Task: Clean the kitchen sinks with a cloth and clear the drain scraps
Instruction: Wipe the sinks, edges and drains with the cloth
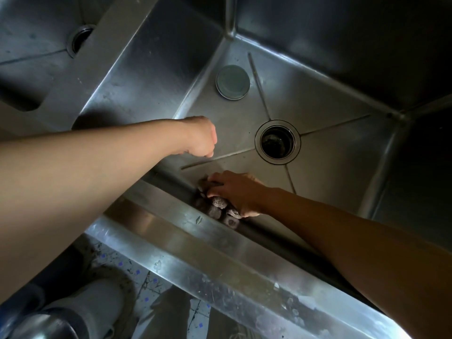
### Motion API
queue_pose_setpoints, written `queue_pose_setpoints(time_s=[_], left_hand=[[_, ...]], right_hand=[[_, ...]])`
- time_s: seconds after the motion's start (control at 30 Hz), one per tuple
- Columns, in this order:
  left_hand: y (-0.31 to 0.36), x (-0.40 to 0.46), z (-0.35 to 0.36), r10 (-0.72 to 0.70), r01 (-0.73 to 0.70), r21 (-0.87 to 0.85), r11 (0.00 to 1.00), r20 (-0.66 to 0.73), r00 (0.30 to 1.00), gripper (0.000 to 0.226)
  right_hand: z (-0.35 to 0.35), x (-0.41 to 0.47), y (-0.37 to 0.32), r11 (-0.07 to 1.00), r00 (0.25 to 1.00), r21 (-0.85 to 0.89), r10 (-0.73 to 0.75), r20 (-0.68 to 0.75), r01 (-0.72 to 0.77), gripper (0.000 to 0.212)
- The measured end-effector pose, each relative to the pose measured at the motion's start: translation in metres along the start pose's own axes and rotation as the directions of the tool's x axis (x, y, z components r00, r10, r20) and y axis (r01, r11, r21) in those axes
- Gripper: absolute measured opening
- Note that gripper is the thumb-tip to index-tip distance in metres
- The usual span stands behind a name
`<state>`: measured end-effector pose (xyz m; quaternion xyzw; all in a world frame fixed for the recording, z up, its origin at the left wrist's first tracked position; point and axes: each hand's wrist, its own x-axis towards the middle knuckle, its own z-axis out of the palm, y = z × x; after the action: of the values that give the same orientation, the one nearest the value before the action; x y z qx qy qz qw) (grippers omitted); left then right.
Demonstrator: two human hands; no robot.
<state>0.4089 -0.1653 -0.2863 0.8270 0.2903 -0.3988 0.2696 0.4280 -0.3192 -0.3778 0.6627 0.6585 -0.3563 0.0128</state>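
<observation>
Where the steel sink [330, 167] meets its wall, right hand [238, 192] presses cloth [217, 201]

Bare sink floor [330, 162] lies open around the drain [277, 142]; a round lid [232, 81] sits near the far corner.

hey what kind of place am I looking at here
Probably a commercial or utility kitchen: a deep stainless steel sink with an open drain, a second basin beside it, and a hand wiping with a cloth.
</observation>
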Motion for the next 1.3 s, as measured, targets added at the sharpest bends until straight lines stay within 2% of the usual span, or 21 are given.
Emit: queue_pose_setpoints(time_s=[0.1,0.3,0.47,0.67,0.87,1.13,1.3], left_hand=[[0.0,-0.002,0.001,-0.006,0.006,0.002,1.0,0.001,1.0,0.027],[0.003,-0.003,0.007,-0.008,0.007,0.032,0.999,0.038,0.999,0.027],[0.015,-0.009,0.012,0.009,-0.015,0.09,0.996,0.066,0.998,0.028],[0.026,-0.011,0.02,0.042,-0.054,0.127,0.99,0.093,0.995,0.029],[0.031,-0.012,0.021,0.06,-0.069,0.125,0.99,0.079,0.995,0.029],[0.032,-0.018,0.019,0.076,-0.089,0.171,0.981,0.085,0.993,0.011],[0.036,-0.027,0.014,0.086,-0.095,0.133,0.987,0.065,0.994,0.015]], right_hand=[[0.005,-0.008,0.002,0.997,0.998,0.07,-0.011,-0.066,0.016,0.039],[0.016,-0.019,0.007,0.994,0.995,0.112,0.025,-0.092,-0.014,0.027],[0.022,-0.031,0.009,0.973,0.992,0.213,0.106,-0.063,-0.09,0.026],[0.018,-0.046,0.015,0.882,0.978,0.422,0.182,0.102,-0.208,0.033],[0.017,-0.054,0.027,0.7,0.945,0.639,0.185,0.27,-0.319,0.045],[0.018,-0.068,0.036,0.496,0.941,0.802,0.131,0.311,-0.334,0.049],[0.007,-0.085,0.034,0.22,0.947,0.921,0.06,0.315,-0.321,0.051]])
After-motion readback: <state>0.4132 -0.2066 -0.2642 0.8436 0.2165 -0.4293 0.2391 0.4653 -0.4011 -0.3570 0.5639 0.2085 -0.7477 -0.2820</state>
